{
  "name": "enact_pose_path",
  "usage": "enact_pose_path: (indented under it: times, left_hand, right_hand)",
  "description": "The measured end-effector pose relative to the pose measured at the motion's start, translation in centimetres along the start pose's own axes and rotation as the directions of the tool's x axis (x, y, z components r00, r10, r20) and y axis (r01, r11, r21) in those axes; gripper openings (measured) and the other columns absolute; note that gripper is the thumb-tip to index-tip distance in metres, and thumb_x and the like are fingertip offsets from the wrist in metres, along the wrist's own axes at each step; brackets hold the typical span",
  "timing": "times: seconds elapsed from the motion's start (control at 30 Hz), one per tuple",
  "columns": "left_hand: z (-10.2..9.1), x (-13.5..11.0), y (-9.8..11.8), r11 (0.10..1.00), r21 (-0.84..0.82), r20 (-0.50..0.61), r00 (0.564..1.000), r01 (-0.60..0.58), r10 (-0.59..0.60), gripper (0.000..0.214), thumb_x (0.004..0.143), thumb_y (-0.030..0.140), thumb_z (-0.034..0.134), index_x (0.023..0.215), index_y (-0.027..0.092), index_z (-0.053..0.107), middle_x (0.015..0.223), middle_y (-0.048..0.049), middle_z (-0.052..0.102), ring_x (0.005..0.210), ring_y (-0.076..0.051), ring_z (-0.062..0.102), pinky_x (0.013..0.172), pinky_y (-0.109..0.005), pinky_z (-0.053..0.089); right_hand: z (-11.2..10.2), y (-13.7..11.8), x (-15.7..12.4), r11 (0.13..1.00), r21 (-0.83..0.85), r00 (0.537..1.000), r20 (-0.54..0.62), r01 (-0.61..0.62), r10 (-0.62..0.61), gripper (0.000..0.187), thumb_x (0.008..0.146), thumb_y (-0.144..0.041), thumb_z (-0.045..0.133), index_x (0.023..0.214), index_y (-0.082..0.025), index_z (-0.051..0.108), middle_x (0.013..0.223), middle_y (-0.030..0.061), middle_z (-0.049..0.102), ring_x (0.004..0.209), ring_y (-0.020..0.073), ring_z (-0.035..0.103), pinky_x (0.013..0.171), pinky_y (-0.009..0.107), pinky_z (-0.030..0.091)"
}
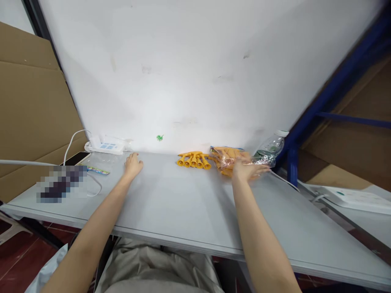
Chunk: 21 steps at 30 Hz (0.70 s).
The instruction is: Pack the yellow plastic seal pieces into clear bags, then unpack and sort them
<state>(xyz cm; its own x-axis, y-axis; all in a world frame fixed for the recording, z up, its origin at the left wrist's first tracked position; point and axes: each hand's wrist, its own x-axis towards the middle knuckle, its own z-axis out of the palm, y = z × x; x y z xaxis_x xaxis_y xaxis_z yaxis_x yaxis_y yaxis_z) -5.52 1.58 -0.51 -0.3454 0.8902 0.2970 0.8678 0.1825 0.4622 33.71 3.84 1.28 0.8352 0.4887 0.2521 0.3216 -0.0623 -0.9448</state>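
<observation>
My left hand (pixel 133 166) lies on the grey table toward the back left, fingers loosely stretched out and holding nothing. Toward the right, my right hand (pixel 246 170) is at a clear plastic bag (pixel 227 156) full of yellow-orange plastic pieces. Motion blurs this hand and the lower part of the bag, so I cannot tell whether the fingers grip it. Beside the bag, several yellow-orange trumpet-shaped plastic pieces (pixel 194 160) lie in a row near the wall, their flared ends facing me.
A clear bottle (pixel 271 147) leans behind my right hand. At left are a power strip (pixel 106 145), a phone (pixel 77 158), a colourful strip (pixel 98 170), white cables and a pixelated patch. A cardboard sheet (pixel 30 114) stands left; a blue metal frame (pixel 324 93) stands right.
</observation>
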Motion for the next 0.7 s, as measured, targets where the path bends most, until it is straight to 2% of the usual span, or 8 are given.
enact_pose_path:
  times: [0.07,0.13,0.2,0.27,0.37,0.47,0.6,0.7]
  left_hand:
    - [-1.2,-0.8,-0.3,0.995,0.057,0.056,0.995,-0.08,0.076,0.042,0.084,0.02,0.05,0.126,0.017,0.053,0.128,-0.0133,0.059,0.121,-0.029,0.053,0.099,-0.041,0.042]
    - [-2.4,-1.5,-1.0,0.986,0.101,0.054,0.99,-0.137,0.132,0.042,0.085,0.022,0.048,0.127,0.016,0.053,0.127,-0.0127,0.06,0.12,-0.028,0.054,0.1,-0.04,0.042]
    - [-3.7,-1.7,-2.1,0.981,0.148,0.004,0.992,-0.122,0.122,0.044,0.085,0.022,0.045,0.127,0.014,0.052,0.128,-0.0138,0.059,0.12,-0.028,0.053,0.101,-0.039,0.041]
    - [-5.2,-1.5,-3.5,0.977,0.201,-0.054,0.996,-0.064,0.077,0.046,0.085,0.022,0.044,0.129,0.011,0.051,0.129,-0.0162,0.058,0.121,-0.029,0.052,0.101,-0.04,0.04]
    - [-8.1,-0.8,-6.2,0.951,0.289,-0.113,0.99,0.109,-0.079,0.05,0.082,0.023,0.045,0.13,0.008,0.049,0.129,-0.0208,0.057,0.122,-0.034,0.051,0.099,-0.044,0.04]
    - [-11.3,-0.1,-9.1,0.886,0.344,-0.124,0.95,0.312,-0.286,0.059,0.077,0.028,0.052,0.13,0.003,0.046,0.134,-0.0271,0.051,0.124,-0.039,0.048,0.097,-0.049,0.039]
    - [-14.3,0.7,-12.7,0.77,0.398,-0.092,0.857,0.499,-0.507,0.076,0.074,0.042,0.057,0.133,-0.002,0.037,0.141,-0.0335,0.041,0.131,-0.043,0.039,0.102,-0.055,0.029]
    - [-15.0,1.3,-14.6,0.716,0.437,-0.024,0.803,0.544,-0.595,0.087,0.068,0.046,0.064,0.134,-0.002,0.034,0.138,-0.0349,0.045,0.13,-0.044,0.042,0.1,-0.057,0.03]
  right_hand:
    - [-0.7,-0.5,-0.9,0.994,-0.092,0.998,-0.021,0.057,-0.059,0.095,0.076,-0.026,0.062,0.149,0.004,0.008,0.156,0.0317,0.006,0.148,0.0359,-0.001,0.118,0.057,0.002]
    - [-1.1,-1.0,-1.8,0.967,-0.117,0.973,-0.003,0.228,-0.23,0.09,0.08,-0.025,0.055,0.149,0.004,0.006,0.157,0.031,-0.001,0.148,0.0356,-0.005,0.116,0.058,-0.003]
    - [-1.1,-1.2,-2.6,0.901,-0.109,0.907,0.005,0.419,-0.421,0.081,0.084,-0.025,0.049,0.15,0.002,0.009,0.157,0.0303,-0.001,0.148,0.0353,-0.006,0.115,0.061,-0.005]
    - [-0.8,-1.4,-3.2,0.804,-0.081,0.807,0.014,0.589,-0.59,0.074,0.086,-0.025,0.046,0.149,-0.001,0.015,0.157,0.0297,0.003,0.148,0.0352,-0.003,0.114,0.063,-0.003]
    - [-0.1,-1.3,-3.5,0.657,-0.009,0.657,0.027,0.754,-0.753,0.067,0.086,-0.025,0.044,0.147,-0.007,0.021,0.158,0.0258,0.007,0.148,0.0353,0.002,0.113,0.067,0.006]
    - [0.8,-0.8,-3.4,0.555,0.069,0.556,0.013,0.829,-0.831,0.061,0.087,-0.024,0.042,0.144,-0.011,0.027,0.157,0.0235,0.013,0.148,0.0356,0.009,0.11,0.069,0.014]
    - [1.7,-0.3,-3.7,0.461,0.127,0.465,0.0,0.878,-0.886,0.056,0.087,-0.023,0.041,0.142,-0.017,0.031,0.154,0.0208,0.024,0.145,0.0343,0.021,0.109,0.067,0.022]
    - [2.0,-0.1,-3.9,0.436,0.149,0.438,0.021,0.888,-0.899,0.053,0.087,-0.023,0.041,0.139,-0.02,0.034,0.151,0.019,0.03,0.142,0.0324,0.028,0.108,0.065,0.026]
